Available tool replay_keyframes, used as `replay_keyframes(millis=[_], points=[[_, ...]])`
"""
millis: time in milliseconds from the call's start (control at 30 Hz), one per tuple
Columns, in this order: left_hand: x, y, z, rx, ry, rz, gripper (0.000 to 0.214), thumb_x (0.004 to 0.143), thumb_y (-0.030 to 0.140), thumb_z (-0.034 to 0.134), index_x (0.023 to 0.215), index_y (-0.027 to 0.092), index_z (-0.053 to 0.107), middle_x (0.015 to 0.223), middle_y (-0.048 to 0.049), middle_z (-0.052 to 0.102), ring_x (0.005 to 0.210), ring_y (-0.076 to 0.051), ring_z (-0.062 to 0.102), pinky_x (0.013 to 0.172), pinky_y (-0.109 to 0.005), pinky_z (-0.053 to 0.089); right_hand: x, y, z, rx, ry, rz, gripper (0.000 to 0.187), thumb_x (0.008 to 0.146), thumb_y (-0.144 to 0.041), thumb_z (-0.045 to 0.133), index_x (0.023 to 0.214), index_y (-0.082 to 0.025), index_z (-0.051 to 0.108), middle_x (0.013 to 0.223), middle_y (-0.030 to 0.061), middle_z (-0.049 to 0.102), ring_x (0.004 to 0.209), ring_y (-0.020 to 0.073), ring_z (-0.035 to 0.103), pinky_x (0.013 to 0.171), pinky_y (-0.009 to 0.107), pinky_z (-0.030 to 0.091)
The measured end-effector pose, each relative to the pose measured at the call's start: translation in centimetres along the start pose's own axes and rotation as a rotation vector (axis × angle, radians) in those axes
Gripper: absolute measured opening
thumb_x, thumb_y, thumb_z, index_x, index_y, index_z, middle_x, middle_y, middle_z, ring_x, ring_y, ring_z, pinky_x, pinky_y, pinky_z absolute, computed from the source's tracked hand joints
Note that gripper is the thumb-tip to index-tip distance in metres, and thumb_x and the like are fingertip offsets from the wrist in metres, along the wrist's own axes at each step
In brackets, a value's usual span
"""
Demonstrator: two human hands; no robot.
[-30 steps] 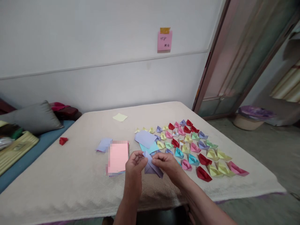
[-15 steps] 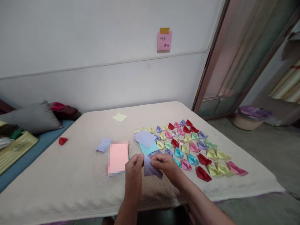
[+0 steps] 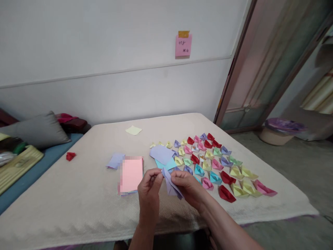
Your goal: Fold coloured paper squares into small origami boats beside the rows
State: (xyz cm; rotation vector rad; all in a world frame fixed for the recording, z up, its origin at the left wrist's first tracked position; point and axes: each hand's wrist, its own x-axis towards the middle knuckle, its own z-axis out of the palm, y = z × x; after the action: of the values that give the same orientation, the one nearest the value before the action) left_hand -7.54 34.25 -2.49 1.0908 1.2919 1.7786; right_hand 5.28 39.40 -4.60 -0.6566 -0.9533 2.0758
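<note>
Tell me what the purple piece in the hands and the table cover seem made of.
The purple piece looks like thin matte paper: sharp creases, flat folded flaps. The table cover looks like cream fabric: fine bumpy weave, draped edge; fibre unclear.

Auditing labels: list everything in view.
Cream cloth-covered table: one, cream, centre.
Folded paper boats: dozens, mixed colours, rows on table's right.
Stack of pink paper sheets: one, pink, mid-table.
Loose flat paper sheets: two, lavender over teal, between stack and boats.
Small lavender paper piece: one, lavender, left of stack.
Pale yellow paper square: one, yellow, table's far side.
Red folded paper piece: one, red, blue mat at left.
Pink sticky note: one, pink, wall.
Grey cushion: one, grey, far left.
Part-folded lavender paper: one, lavender, held over table.
Left hand, right hand: two, bare, pinching that paper.
</note>
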Motion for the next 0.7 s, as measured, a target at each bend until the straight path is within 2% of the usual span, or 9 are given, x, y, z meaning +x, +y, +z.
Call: replay_keyframes(millis=[200,467,700], points=[[-0.14,0.25,-0.1,0.066,-0.035,0.029,0.008,0.078,0.019,0.063,0.085,0.02,0.067,0.086,-0.0014,0.065,0.083,-0.016,0.058,0.076,-0.023,0.043,-0.02,0.02,0.39,0.059,0.004,0.013,0.026,0.059,-0.03,0.081,0.061,-0.012,0.061,0.051,-0.002,0.055,0.044,0.0076,0.044,0.043,0.02,0.027],[-0.39,0.41,-0.01,0.088,-0.03,-0.055,0.005,0.077,0.02,0.064,0.081,0.02,0.066,0.069,0.0019,0.063,0.064,-0.012,0.055,0.061,-0.02,0.042,-0.16,0.28,0.86,0.088,-0.009,0.033,0.029,0.057,-0.032,0.082,0.06,-0.013,0.06,0.052,-0.0013,0.057,0.046,0.0087,0.047,0.046,0.02,0.03],[-0.06,0.6,-0.15,0.194,-0.037,0.016,0.004,0.075,0.019,0.063,0.072,0.018,0.066,0.069,0.0009,0.061,0.065,-0.013,0.053,0.062,-0.021,0.041,-0.12,0.33,0.96,0.087,0.001,0.032,0.029,0.056,-0.031,0.082,0.06,-0.013,0.06,0.05,-0.0024,0.055,0.044,0.0078,0.045,0.043,0.02,0.028]])
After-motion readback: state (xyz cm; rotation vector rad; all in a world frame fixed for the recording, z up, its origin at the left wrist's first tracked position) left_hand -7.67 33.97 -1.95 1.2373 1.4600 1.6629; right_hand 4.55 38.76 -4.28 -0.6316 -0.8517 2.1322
